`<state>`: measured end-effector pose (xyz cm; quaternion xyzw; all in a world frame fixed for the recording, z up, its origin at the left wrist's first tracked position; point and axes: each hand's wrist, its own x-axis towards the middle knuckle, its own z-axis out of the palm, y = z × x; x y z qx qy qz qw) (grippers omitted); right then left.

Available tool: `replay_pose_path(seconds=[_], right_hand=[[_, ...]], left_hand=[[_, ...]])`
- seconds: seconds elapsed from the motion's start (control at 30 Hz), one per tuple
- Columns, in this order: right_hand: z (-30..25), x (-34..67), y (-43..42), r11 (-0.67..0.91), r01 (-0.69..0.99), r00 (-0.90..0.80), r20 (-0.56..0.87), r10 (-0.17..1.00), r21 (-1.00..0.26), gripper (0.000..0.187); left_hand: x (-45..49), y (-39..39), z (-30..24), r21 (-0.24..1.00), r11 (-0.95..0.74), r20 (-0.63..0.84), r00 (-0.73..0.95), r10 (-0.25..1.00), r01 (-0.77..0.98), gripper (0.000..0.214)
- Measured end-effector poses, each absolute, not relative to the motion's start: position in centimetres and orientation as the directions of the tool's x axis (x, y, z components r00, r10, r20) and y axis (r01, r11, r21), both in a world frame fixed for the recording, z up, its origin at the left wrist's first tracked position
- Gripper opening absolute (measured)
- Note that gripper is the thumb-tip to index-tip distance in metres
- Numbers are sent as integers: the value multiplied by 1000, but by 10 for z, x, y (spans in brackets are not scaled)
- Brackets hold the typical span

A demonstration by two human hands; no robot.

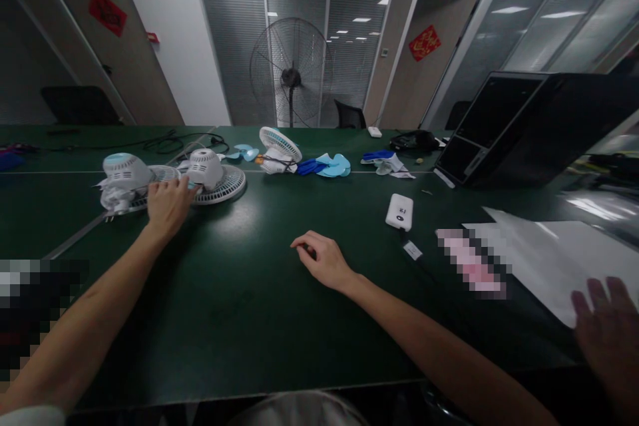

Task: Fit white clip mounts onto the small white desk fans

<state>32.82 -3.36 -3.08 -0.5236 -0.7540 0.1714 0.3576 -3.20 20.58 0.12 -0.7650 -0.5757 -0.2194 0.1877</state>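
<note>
White fan [206, 170], far left: lay grille-down, presumably for stability; left hand [170, 203] was at its left side, grip unclear; right hand [324, 259], nearer and right: curled loosely, empty, apparently idle

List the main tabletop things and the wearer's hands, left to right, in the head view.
Blue-topped fan housing, left hand, white fan housing, tilted fan grille, right hand, white power bank, black computer tower.
</note>
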Motion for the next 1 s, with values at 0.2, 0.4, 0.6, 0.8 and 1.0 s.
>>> replay_pose_path(seconds=[0.2, 0.4, 0.6, 0.8, 1.0], right_hand=[[-34, 328, -31, 389, 673, -193, 357, 914, -630, 18], [-37, 328, -30, 380, 667, -210, 327, 921, -640, 18], [-37, 328, -29, 379, 672, -216, 321, 922, -636, 18], [-34, 326, -30, 360, 667, -159, 347, 924, -652, 19], [-37, 338, -8, 229, 804, 19, 409, 913, -549, 35]], left_hand=[[-21, 207, 11, -141, -327, 497, 353, 793, 934, 37], [-5, 207, 13, -32, -280, 552, 250, 795, 960, 49], [-8, 216, -8, 491, -86, 443, -163, 882, 867, 49], [1, 198, -27, 512, -248, 483, -38, 875, 823, 34], [41, 134, -38, 629, -445, 490, 119, 864, 637, 27]])
